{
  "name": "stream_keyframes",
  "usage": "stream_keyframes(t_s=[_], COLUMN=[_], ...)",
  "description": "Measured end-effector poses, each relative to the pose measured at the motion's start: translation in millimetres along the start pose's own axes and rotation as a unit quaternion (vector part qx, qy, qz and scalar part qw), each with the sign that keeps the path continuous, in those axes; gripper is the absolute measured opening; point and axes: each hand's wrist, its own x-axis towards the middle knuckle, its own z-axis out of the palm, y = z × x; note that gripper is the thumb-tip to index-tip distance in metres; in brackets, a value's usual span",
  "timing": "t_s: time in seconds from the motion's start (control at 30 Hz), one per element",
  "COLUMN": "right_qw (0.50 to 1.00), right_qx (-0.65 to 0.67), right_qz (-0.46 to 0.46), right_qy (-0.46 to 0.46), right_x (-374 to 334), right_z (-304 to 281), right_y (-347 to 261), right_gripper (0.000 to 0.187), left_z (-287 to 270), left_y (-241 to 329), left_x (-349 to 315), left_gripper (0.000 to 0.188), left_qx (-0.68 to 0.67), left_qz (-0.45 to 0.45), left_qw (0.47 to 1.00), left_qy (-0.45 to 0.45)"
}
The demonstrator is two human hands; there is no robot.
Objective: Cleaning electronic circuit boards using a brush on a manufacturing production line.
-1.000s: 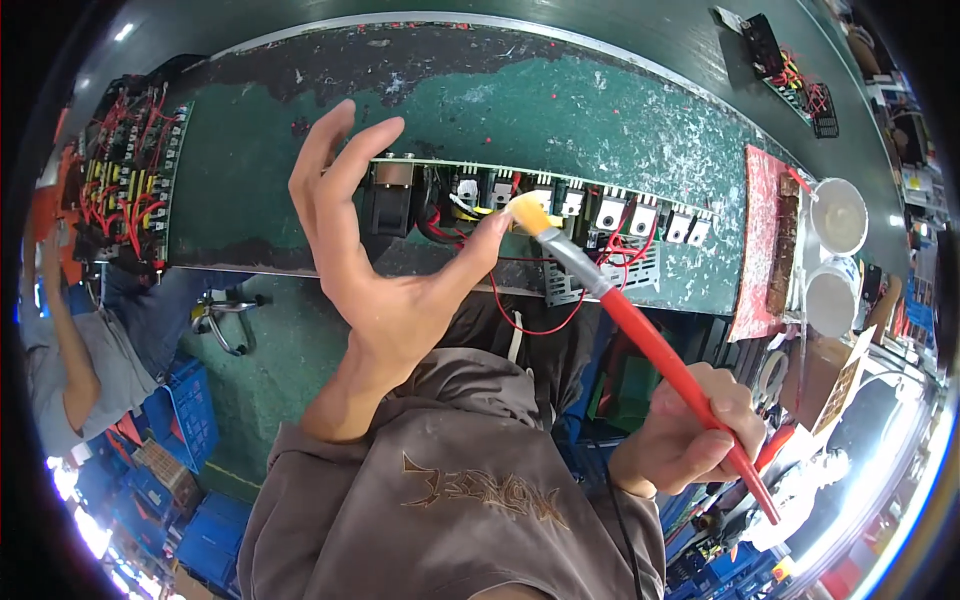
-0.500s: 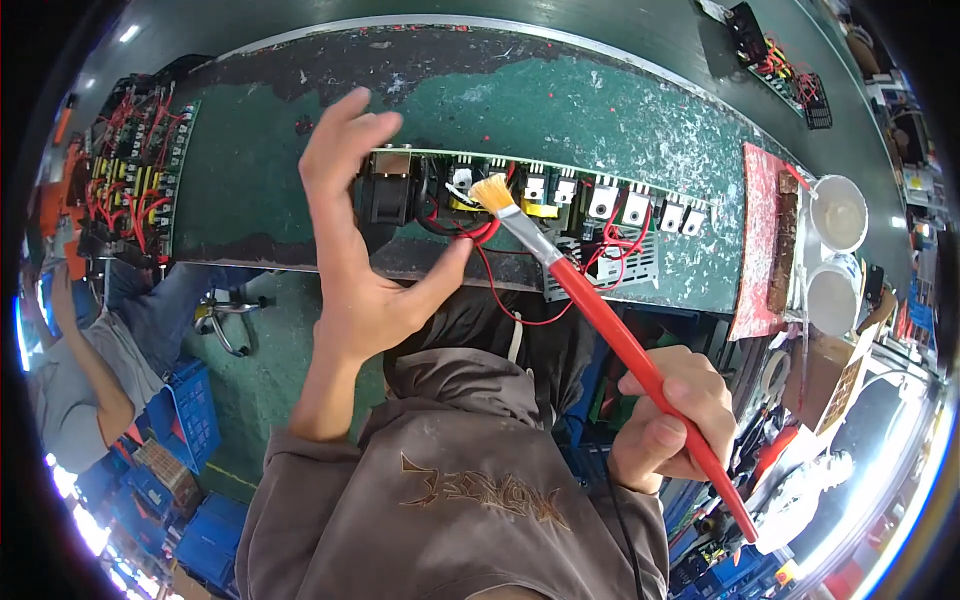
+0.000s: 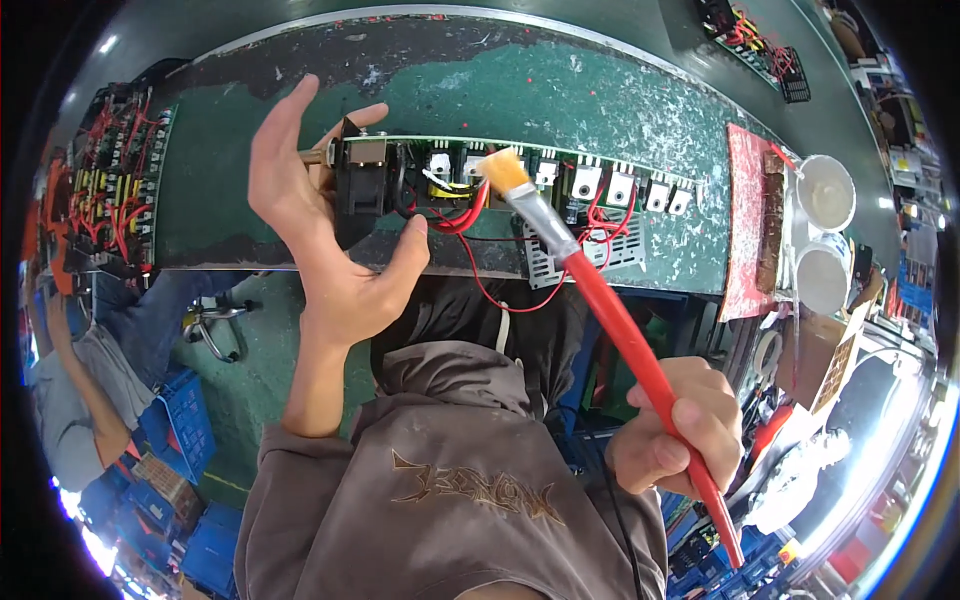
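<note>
A long green circuit board [image 3: 560,170] rests along the near part of the bench, bearing a black fan-like block [image 3: 362,190], red wires and a row of transistors, one with white paste on it. My left hand [image 3: 340,280] spans the board's left end, thumb at the near side and fingers beyond it, the index finger stretched out. In my right hand [image 3: 680,430] is a paintbrush [image 3: 625,325], gripped by its red handle. Its pale bristles lie over the transistors left of the board's middle; whether they touch is unclear.
On the bench [image 3: 230,210] a bundle of wired boards [image 3: 118,190] stands at left. A vented metal plate [image 3: 600,250] lies under the wires. Two white tubs [image 3: 825,195] sit at right beside a red board [image 3: 745,220]. Another person's arm [image 3: 95,385] shows at left.
My left hand has shifted left around the board's end. The brush bristles have moved right and slightly farther away along the transistor row. The whole view has shifted a little.
</note>
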Motion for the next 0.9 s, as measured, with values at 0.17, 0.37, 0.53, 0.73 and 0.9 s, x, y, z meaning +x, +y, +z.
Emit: stream_keyframes(t_s=[0.17,0.37,0.53,0.73,0.9], right_qw=[0.999,0.998,0.997,0.999,0.998], right_qx=[0.017,-0.009,0.011,-0.034,-0.048], right_qz=[-0.043,-0.037,-0.027,-0.037,-0.031], right_qy=[0.009,-0.043,-0.065,-0.011,-0.004], right_x=[-1,1,-2,1,-5], right_z=[-4,-5,-12,-10,-16], right_y=[0,-1,-2,-2,1], right_gripper=[0.02,0.021,0.024,0.026,0.021], left_z=[6,9,9,10,10], left_y=[-9,-24,-28,-35,-39], left_x=[-5,-6,-7,-8,-10], left_gripper=[0.101,0.098,0.097,0.088,0.074], left_qx=[-0.099,-0.159,-0.13,-0.14,-0.141], left_qz=[-0.012,-0.054,-0.07,-0.079,-0.107], left_qw=[0.994,0.985,0.989,0.986,0.984], left_qy=[0.04,0.034,0.03,0.035,0.013])
